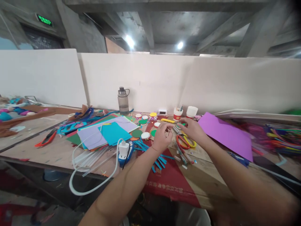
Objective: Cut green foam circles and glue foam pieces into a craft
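1. Head view: both hands are held together over the table [58, 152], just left of the scissors [185, 142].
2. Left hand [161, 137]: fingers are curled, pinching something too small to identify.
3. Right hand [191, 128]: fingertips are bent toward the left hand; its grip cannot be told.
4. Purple paper [225, 135] lies right of the scissors.

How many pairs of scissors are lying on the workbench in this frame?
3. One red-handled pair and one yellow-handled pair lie just below the right hand; an orange-handled pair lies far left on the bench. More may be hidden under the paper clutter.
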A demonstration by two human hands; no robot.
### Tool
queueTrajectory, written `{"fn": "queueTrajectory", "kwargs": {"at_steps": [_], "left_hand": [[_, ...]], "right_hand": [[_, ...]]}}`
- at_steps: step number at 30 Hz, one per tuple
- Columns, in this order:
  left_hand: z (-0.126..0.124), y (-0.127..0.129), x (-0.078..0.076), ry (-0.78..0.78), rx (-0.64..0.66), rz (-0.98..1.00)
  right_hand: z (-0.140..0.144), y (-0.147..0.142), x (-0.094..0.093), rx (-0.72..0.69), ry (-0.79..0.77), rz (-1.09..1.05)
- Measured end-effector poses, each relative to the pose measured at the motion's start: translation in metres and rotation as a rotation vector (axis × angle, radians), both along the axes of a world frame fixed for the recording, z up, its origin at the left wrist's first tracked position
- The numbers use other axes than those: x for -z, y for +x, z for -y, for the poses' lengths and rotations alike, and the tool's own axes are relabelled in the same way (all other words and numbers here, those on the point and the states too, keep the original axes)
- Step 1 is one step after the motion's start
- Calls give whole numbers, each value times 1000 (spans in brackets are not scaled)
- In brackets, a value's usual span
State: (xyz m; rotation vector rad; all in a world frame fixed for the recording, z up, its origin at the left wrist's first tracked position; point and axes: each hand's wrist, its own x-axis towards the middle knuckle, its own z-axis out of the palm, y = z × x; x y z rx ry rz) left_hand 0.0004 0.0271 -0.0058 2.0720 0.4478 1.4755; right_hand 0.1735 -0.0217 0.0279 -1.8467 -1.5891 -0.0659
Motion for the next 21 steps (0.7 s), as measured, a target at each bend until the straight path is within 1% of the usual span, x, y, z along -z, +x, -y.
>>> {"fn": "queueTrajectory", "kwargs": {"at_steps": [2,4,6,8,11,12,14,15,17,19,21], "left_hand": [[0,1,1,-47,21,-18],[1,1,2,-74,31,-37],[3,1,2,-84,38,-58],[5,1,2,-66,31,-68],[9,0,1,10,12,-65],[10,0,0,36,8,-59],[12,-1,-2,67,-2,-45],[13,-2,-3,74,-19,-32],[15,-4,-4,97,-18,-10],[17,-5,-6,127,-6,5],[19,-6,-6,168,-21,12]], "right_hand": [[12,1,8,14,90,-85],[17,0,15,18,156,-156],[14,0,18,-21,190,-185],[4,0,16,-95,199,-159],[-22,-6,6,-203,159,-12],[-33,-10,3,-214,117,47],[-58,-21,-1,-222,-31,146],[-71,-28,-1,-222,-64,164],[-98,-43,2,-238,-108,200],[-123,-58,9,-231,-150,240],[-148,-72,17,-209,-190,285]]}}
